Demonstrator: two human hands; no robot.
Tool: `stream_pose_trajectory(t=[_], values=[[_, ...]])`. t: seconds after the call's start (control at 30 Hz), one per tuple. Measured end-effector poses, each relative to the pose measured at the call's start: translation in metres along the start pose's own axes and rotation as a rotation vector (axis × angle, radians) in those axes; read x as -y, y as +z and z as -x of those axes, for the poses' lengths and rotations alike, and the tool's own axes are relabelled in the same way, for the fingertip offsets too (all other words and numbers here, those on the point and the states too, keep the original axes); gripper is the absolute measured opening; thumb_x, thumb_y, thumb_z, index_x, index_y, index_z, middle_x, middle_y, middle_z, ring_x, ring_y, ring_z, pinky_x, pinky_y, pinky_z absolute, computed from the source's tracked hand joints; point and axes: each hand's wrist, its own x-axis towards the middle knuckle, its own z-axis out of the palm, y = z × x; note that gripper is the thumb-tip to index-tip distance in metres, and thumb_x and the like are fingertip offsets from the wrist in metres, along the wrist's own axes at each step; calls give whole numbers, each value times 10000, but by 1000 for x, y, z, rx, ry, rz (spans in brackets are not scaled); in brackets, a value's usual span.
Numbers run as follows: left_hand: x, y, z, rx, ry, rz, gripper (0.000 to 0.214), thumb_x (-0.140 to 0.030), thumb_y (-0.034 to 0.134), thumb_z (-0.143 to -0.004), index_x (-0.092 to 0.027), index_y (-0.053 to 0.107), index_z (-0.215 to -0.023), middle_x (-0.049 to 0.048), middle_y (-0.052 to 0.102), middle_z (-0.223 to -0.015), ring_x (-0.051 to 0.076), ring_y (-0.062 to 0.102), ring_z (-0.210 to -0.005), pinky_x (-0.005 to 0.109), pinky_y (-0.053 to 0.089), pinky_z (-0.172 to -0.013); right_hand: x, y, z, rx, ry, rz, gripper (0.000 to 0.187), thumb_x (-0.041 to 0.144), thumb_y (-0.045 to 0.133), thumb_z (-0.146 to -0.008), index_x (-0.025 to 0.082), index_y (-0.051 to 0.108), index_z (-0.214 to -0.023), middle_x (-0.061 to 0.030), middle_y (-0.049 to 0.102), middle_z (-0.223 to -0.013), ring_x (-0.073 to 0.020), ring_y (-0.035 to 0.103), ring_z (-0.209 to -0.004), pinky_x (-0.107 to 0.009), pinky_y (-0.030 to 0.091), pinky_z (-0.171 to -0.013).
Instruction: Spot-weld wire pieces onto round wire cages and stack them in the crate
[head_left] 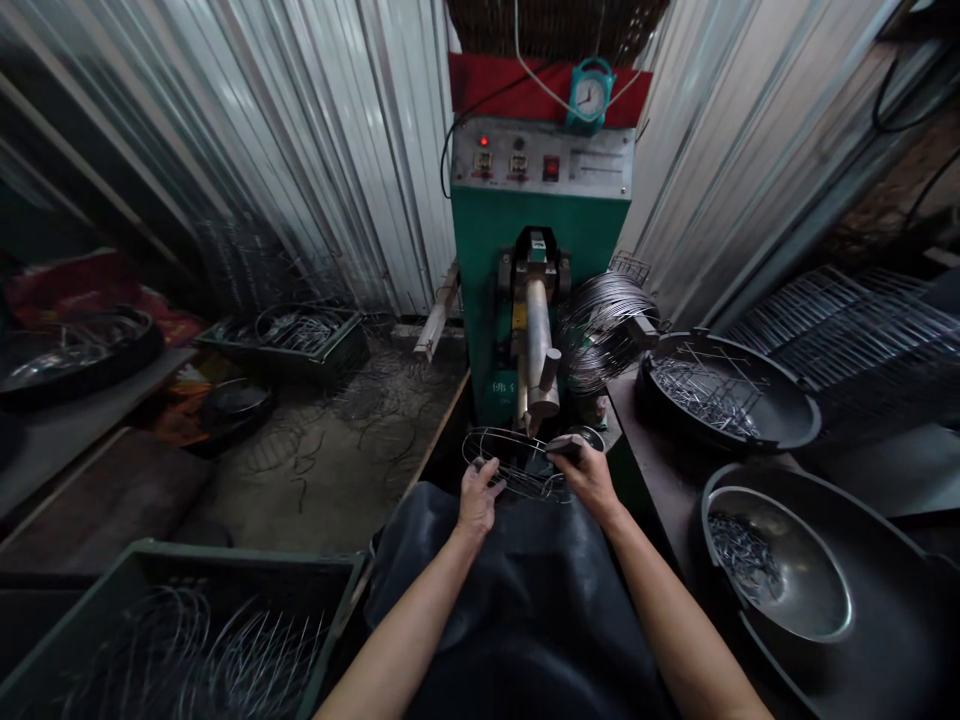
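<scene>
A round wire basket frame (pixel 504 434) is held low in front of the green spot-welding machine (pixel 491 225), close under its electrode arm (pixel 538 335). My left hand (pixel 478 496) is closed on the near left side of the wire frame, thumb and fingers around the wire. At the right side of the frame, my right hand (pixel 589 478) grips a small dark flat piece (pixel 564 446) that lies against the wire. What that piece is, I cannot make out. The electrode tip is just above the frame; whether they touch is unclear.
Bundled wire rings (pixel 611 325) hang right of the machine. On the right bench are a black pan (pixel 795 415) of wire parts and a steel bowl (pixel 821 590) of small metal pieces. Green crates (pixel 240 555) with curved wires stand left. A teal clock (pixel 590 97) sits on top.
</scene>
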Motion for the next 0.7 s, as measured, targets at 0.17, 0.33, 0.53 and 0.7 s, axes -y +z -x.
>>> stream_pose_trajectory(t=[0.17, 0.33, 0.53, 0.7], values=[[-4, 4, -7, -15, -23, -22, 451, -438, 756, -474, -169, 489, -719, -35, 460, -686, 107, 479, -659, 301, 444, -662, 1, 6, -12, -35, 25, -36, 162, 355, 631, -735, 203, 633, -791, -21, 663, -777, -179, 606, -743, -304, 474, -720], [-7, 8, -10, -1, -50, 7, 429, -427, 761, -485, -156, 503, -696, -39, 443, -672, 102, 459, -654, 314, 435, -674, 5, 8, -18, -43, 20, -11, 149, 335, 631, -726, 195, 629, -779, -14, 665, -750, -174, 602, -716, -292, 465, -694], [-3, 6, -3, 15, -181, 0, 444, -482, 755, -502, -156, 523, -695, -20, 479, -732, 128, 484, -720, 366, 430, -727, 12, 6, -19, -22, 15, 64, 128, 324, 609, -730, 201, 618, -765, -12, 661, -741, -173, 595, -696, -284, 458, -668], [0, 8, 3, 32, -183, -32, 510, -594, 706, -524, -182, 542, -775, 12, 567, -835, 170, 548, -832, 359, 417, -755, 14, 6, -20, -35, 18, 84, 134, 330, 604, -728, 201, 612, -763, -12, 657, -736, -178, 592, -704, -286, 452, -672]])
